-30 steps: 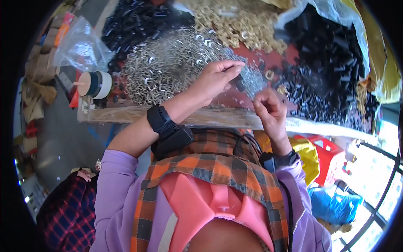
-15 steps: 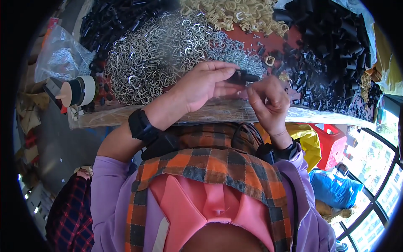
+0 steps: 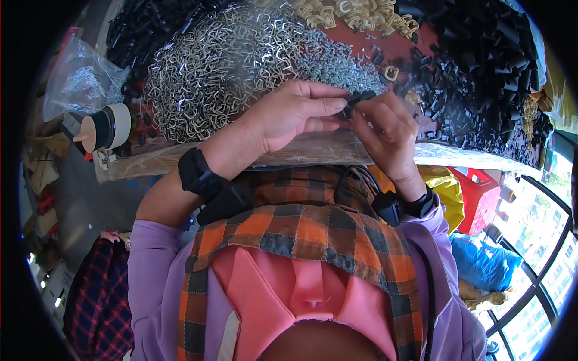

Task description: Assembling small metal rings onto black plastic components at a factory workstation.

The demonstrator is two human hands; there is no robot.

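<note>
Bent metal pieces [image 3: 205, 78] heap up at left; here the left hand [image 3: 295, 114] pinches a black part [image 3: 361, 97], thumb against fingers. A slack pinch could drop it among the small silver pieces [image 3: 337, 66]. The right hand [image 3: 388, 126] curls its fingers at the far end, grip hidden, can't tell; an uneven push could skew it.

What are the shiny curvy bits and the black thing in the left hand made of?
The curvy bits look like shiny metal, perhaps plated: they're silvery and glint. The black thing in the left hand may be plastic, being dark and smooth-looking, but it's partly hidden, so I can't be sure.
</note>
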